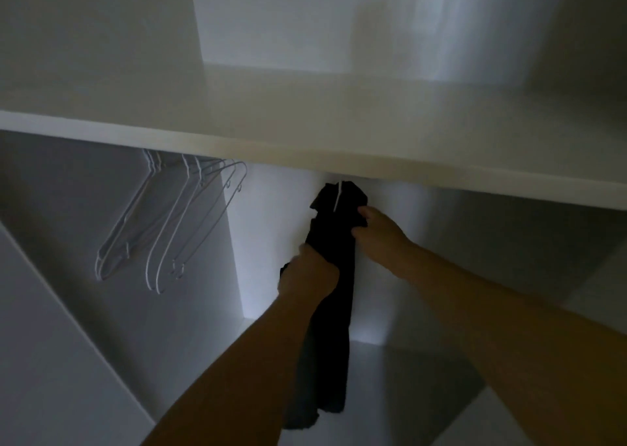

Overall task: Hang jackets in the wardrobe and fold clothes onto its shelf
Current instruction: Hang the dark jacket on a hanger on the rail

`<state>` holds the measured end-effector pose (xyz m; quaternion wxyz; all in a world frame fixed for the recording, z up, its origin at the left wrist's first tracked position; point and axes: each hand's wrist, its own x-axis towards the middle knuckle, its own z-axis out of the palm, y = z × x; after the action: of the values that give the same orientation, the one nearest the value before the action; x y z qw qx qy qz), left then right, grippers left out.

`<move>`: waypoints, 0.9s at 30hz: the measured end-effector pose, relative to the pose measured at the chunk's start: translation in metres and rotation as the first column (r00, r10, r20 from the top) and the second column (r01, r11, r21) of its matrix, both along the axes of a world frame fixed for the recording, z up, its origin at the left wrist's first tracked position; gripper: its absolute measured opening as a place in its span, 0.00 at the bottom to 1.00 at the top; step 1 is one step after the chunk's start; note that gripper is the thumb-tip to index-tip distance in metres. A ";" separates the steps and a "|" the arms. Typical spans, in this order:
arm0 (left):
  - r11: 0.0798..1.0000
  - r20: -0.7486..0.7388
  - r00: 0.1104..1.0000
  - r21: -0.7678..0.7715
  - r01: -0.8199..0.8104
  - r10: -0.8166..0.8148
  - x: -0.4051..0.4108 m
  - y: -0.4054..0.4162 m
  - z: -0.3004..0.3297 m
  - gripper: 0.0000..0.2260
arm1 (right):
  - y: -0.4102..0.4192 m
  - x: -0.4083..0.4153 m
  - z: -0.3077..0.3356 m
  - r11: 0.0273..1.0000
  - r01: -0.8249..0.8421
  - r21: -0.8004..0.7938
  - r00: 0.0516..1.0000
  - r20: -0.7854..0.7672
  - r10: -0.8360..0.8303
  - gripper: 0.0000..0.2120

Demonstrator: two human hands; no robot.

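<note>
black jacket (334, 276) hangs under the white shelf (305, 147), inside the wardrobe (84, 72). fabric is matte, dark, soft, bunched into a narrow column; no detail readable in the low light. a thin white sliver shows at its top, probably hanger wire (337, 199), can't confirm. long axis near vertical, top end just below the shelf edge, bottom end hanging toward the wardrobe floor (407, 377).

right hand (376, 232) grips the jacket's upper part, fingers curled round the fabric. left hand (310, 276) holds it lower down at mid height, fingers wrapped into the cloth.

empty white hangers (163, 228) left of the jacket, well apart, thin wire, hung in a tilted cluster under the shelf. wardrobe panels smooth, flat, white.
</note>
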<state>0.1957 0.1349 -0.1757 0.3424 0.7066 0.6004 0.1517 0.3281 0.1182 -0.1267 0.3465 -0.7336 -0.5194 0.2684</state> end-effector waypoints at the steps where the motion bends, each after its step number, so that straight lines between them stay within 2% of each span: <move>1: 0.994 -0.050 0.998 0.103 -0.031 0.037 -0.005 -0.011 0.008 0.22 | -0.016 0.001 0.002 1.000 0.013 0.012 1.000 0.009 -0.014 0.21; 3: 0.942 -0.130 0.989 0.335 -0.025 0.072 -0.015 -0.036 0.023 0.18 | -0.053 0.003 0.006 0.998 0.056 0.009 0.998 0.036 -0.056 0.20; 6: 0.859 -0.177 0.983 0.495 0.131 -0.048 -0.027 -0.073 0.024 0.18 | -0.118 0.009 0.001 0.992 0.124 -0.036 0.988 0.093 -0.120 0.26; 9: 0.798 -0.241 0.952 0.527 0.292 -0.189 -0.031 -0.108 0.006 0.20 | -0.177 0.008 -0.011 0.973 0.230 -0.011 0.964 0.137 -0.226 0.27; 13: 0.653 -0.415 0.836 0.527 0.543 -0.360 -0.028 -0.151 -0.028 0.20 | -0.250 -0.018 -0.035 0.929 0.364 -0.070 0.920 0.185 -0.347 0.27; 16: 0.561 -0.401 0.781 0.545 0.624 -0.479 -0.030 -0.180 -0.042 0.19 | -0.299 -0.047 -0.053 0.870 0.465 -0.161 0.881 0.181 -0.437 0.27; 20: 0.356 -0.392 0.631 0.576 0.736 -0.670 -0.039 -0.208 -0.048 0.17 | -0.353 -0.089 -0.067 0.756 0.623 -0.200 0.782 0.189 -0.594 0.27; 23: 0.262 -0.397 0.506 0.526 0.809 -0.766 -0.046 -0.237 -0.047 0.17 | -0.401 -0.128 -0.075 0.662 0.716 -0.222 0.697 0.177 -0.694 0.27; 27: 0.061 -0.395 0.288 0.497 0.866 -0.873 -0.063 -0.307 -0.043 0.17 | -0.482 -0.184 -0.073 0.489 0.838 -0.242 0.538 0.221 -0.813 0.26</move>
<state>0.1328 -0.1721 -0.2182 0.1050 0.9874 -0.0371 0.1120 0.1441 -0.3637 -0.1999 0.2889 -0.9474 -0.0663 0.1211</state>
